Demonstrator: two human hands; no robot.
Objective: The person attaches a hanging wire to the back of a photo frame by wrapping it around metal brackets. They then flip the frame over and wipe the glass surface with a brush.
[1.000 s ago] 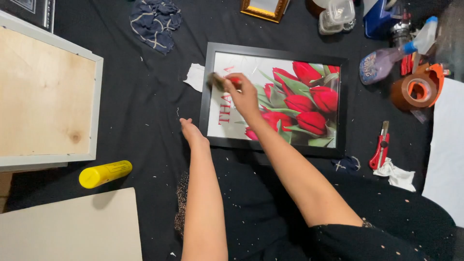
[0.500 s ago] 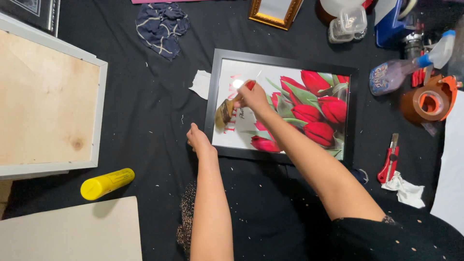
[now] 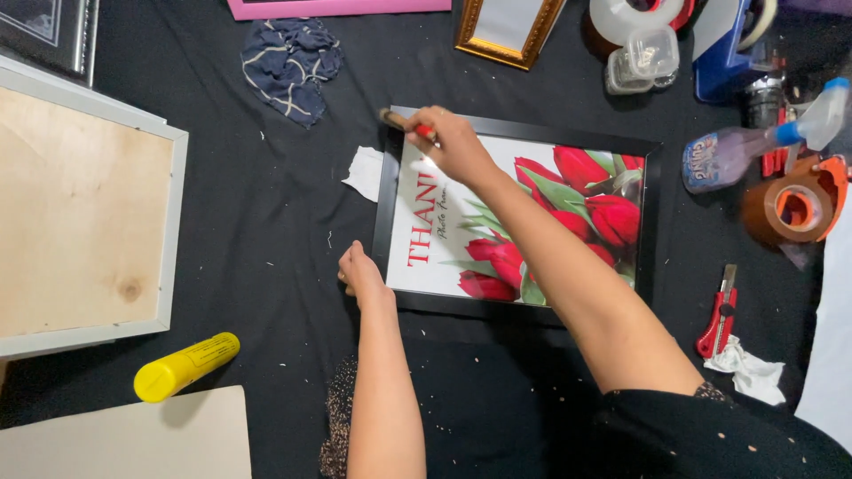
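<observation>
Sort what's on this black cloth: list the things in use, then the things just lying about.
In use: black picture frame with tulip print; brush in right hand; left hand steadying the frame's edge.

Lying about: yellow tube, red utility knife, spray bottle, tape dispenser, blue rag.

On the black picture frame (image 3: 517, 217), the right hand (image 3: 454, 142) grips a small brush (image 3: 405, 123) at its top-left corner, while the left hand (image 3: 362, 273) presses its bottom-left corner.

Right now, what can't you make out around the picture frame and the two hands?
Head view only:
- Brush: the right hand covers most of its handle.
- Picture frame: the right forearm crosses its lower right part.
- Left hand: fingers curled under at the frame's edge, contact unclear.
- Pink frame: cut off by the top edge.
</observation>
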